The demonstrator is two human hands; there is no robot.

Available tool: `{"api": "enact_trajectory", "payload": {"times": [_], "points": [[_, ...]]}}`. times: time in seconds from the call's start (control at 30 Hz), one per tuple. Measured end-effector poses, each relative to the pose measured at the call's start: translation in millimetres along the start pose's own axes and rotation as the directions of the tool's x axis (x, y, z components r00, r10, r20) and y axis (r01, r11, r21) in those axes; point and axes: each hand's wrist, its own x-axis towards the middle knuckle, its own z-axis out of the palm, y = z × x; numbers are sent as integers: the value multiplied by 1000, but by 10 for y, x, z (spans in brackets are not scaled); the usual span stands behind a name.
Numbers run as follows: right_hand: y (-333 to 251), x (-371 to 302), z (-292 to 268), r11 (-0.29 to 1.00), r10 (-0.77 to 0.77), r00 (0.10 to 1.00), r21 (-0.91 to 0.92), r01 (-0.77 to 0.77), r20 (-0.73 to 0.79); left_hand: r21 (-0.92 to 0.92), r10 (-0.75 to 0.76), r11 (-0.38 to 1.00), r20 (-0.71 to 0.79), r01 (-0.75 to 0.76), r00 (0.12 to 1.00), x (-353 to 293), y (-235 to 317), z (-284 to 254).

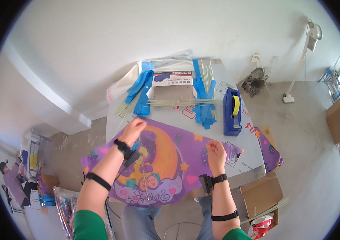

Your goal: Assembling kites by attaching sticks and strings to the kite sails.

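A purple kite sail (190,160) printed with an orange moon and a bear lies spread over the table in front of me. A thin pale rod (146,180) runs down its middle. My left hand (134,130) is closed in a pinch near the sail's top edge; what the fingertips hold, if anything, is too small to make out. Over the sail's right wing, my right hand (216,154) has its fingers curled together, and their contents are hidden. Both wrists wear black straps with small devices.
On the grey table (214,136) are a blue tape dispenser (231,112) with yellow tape, bundled thin rods (178,103), blue strips (140,86) and a box (173,90). Another purple sail (269,150) hangs at the right edge. A cardboard box (262,196) stands below. Another person (16,182) is far left.
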Motion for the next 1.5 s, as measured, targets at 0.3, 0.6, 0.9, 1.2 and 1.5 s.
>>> {"api": "enact_trajectory", "payload": {"times": [0.3,0.6,0.9,1.2,1.5], "points": [[82,91,-60,743,250,966,626,-237,70,784,455,402,276,-472,847,1262,382,1016],[-36,96,-170,714,276,954,638,-287,120,852,285,81,478,-518,831,1632,539,1423],[-10,123,-212,705,306,943,634,-319,134,826,360,109,486,-554,796,1675,429,1297],[-11,127,-176,694,305,941,641,-326,148,787,554,102,463,-608,692,1610,424,1238],[-37,129,-159,689,303,942,649,-322,145,768,580,318,306,-556,755,1540,461,1171]]}}
